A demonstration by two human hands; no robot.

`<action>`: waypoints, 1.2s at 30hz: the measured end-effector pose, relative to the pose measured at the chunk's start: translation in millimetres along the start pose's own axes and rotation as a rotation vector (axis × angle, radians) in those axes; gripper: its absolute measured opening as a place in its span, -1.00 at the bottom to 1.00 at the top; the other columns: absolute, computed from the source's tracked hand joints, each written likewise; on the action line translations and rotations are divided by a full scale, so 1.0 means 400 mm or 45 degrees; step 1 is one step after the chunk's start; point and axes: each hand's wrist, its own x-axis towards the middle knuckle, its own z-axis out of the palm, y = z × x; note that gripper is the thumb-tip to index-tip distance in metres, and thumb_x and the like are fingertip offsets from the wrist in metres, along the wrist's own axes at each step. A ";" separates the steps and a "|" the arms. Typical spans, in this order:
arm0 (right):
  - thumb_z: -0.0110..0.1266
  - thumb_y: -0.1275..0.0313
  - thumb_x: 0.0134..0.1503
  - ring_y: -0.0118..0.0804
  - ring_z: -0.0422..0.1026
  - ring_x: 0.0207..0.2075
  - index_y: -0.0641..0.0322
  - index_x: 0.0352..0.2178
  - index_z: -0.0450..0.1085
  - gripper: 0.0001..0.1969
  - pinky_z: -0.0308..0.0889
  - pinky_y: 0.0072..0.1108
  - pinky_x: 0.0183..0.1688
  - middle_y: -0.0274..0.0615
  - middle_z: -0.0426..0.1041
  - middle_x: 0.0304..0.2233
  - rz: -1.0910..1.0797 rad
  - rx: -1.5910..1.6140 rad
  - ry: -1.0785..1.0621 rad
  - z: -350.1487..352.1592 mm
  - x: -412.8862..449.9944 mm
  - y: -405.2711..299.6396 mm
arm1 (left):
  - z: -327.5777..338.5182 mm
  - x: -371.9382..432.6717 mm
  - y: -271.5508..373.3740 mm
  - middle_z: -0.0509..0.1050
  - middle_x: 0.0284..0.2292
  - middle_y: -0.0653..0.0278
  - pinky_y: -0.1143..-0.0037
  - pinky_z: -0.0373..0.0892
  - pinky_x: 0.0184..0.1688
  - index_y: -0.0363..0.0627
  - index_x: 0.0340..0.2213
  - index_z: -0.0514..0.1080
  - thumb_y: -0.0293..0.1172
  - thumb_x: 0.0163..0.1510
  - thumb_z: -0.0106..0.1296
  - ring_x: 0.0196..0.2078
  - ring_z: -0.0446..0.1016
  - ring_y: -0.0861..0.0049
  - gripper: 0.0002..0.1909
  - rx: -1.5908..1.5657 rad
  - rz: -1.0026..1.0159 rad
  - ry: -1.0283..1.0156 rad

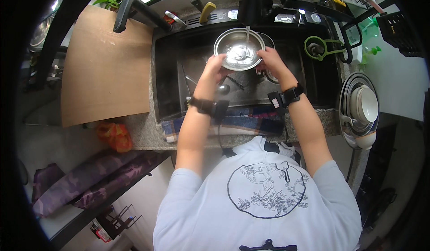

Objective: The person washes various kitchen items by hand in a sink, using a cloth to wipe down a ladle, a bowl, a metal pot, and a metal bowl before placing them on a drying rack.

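A round stainless steel bowl point(235, 44) is held level over the dark sink, and a thin stream of water point(248, 39) falls into it from the black faucet point(250, 2). My left hand point(217, 65) grips its lower left rim, thumb on top. On the opposite side my right hand point(269, 61) holds the rim in the same way. Below the bowl, a ladle-like metal utensil point(223, 89) and a dark twisted item lie in the basin point(201, 57). Parts of other metal and glass vessels show behind and under my right hand, mostly hidden.
A large brown board point(107, 69) covers the left counter. A green-rimmed strainer point(315, 48) sits at the sink's right side. Stacked metal bowls point(346, 106) with white bowls point(368, 104) stand at the right counter edge. A plaid cloth point(242, 126) lies along the sink's front.
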 end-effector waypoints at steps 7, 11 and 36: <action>-0.19 0.47 -0.10 -0.28 0.43 -0.49 0.40 -0.33 0.25 -0.74 0.41 -0.52 -0.49 -0.11 0.39 -0.46 -0.111 0.102 0.278 -0.063 -0.016 0.021 | 0.087 0.053 -0.039 0.36 -0.29 0.16 0.25 0.40 -0.32 -0.13 -0.14 0.13 -0.12 0.10 -0.38 -0.32 0.42 0.34 -0.60 0.142 0.234 -0.058; -0.19 0.50 -0.10 -0.26 0.43 -0.49 0.43 -0.34 0.24 -0.75 0.42 -0.50 -0.48 -0.09 0.38 -0.44 -0.027 0.056 0.203 -0.021 -0.068 0.045 | -0.013 0.113 -0.147 0.39 -0.39 0.16 0.34 0.45 -0.50 -0.23 -0.28 0.28 -0.11 0.09 -0.37 -0.45 0.45 0.39 -0.58 0.498 0.578 0.294; -0.09 0.23 -0.01 -0.26 0.40 -0.48 0.24 -0.26 0.25 -0.66 0.35 -0.52 -0.42 -0.19 0.36 -0.36 -0.059 0.443 0.104 -0.053 -0.063 0.064 | 0.065 0.003 -0.062 0.30 -0.26 0.17 0.34 0.46 -0.47 -0.15 -0.11 0.10 -0.41 0.04 -0.38 -0.31 0.40 0.40 -0.67 0.200 0.555 -0.003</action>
